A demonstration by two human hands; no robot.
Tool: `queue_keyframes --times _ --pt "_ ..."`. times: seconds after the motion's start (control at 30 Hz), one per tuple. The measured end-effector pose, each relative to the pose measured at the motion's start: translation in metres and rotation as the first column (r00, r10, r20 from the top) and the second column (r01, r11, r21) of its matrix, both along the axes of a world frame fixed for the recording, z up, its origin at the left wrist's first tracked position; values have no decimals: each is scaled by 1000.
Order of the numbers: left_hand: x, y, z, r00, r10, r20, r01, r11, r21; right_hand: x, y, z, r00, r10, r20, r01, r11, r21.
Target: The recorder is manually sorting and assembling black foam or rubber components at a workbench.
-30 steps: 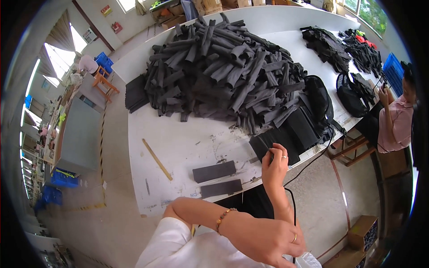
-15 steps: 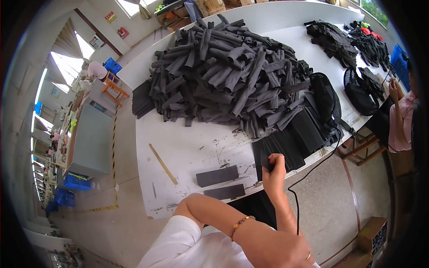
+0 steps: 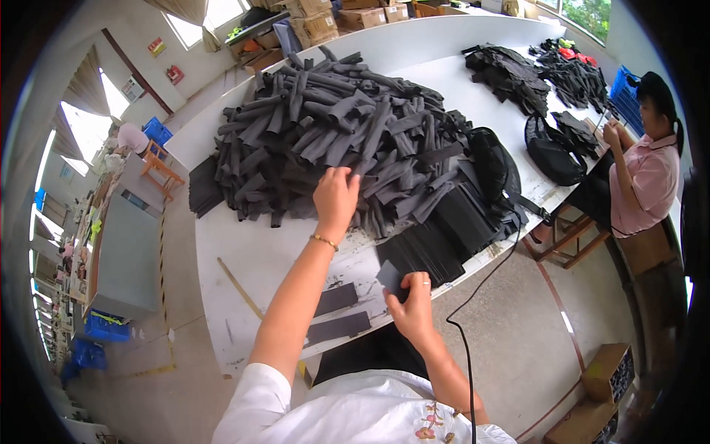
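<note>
A large heap of dark grey curled fabric strips [image 3: 333,118] covers the middle of the white table [image 3: 222,296]. My left hand [image 3: 336,201] reaches over the near side of this heap. Its thumb stands apart from the fingers, whose tips are partly hidden, and I see nothing held in it. At the table's near edge my right hand [image 3: 414,307] grips a dark fabric piece [image 3: 389,277]. Just beyond it lies a fanned row of flat black pieces [image 3: 421,255]. Two flat dark strips, a farther one [image 3: 336,298] and a nearer one [image 3: 339,328], rest left of my right hand.
A wooden stick [image 3: 240,287] lies on the left. Two black mesh bags, one nearer [image 3: 494,164] and one farther [image 3: 555,152], sit on the right. A black cord [image 3: 473,296] hangs past the edge. A co-worker [image 3: 643,170] in pink sits at the far right.
My left arm, which lay crossed over toward my right, has swung left and forward to the heap. My right hand has drawn back slightly, with a dark piece in its fingers. The view has shifted right.
</note>
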State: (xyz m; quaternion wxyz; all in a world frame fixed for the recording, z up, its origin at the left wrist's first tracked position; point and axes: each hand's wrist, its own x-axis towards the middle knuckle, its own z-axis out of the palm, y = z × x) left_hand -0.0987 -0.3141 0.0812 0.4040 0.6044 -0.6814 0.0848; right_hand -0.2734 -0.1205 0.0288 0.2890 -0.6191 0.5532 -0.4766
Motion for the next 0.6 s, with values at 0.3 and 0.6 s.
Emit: queue_keyframes --times 0.3,0.6 --pt "13 28 -10 495 78 -865 455 825 334 1 3 3 966 26 256 -54 993 102" --pt "10 134 -44 -199 218 -956 533 842 81 10 12 -5 986 59 157 -90 975 202"
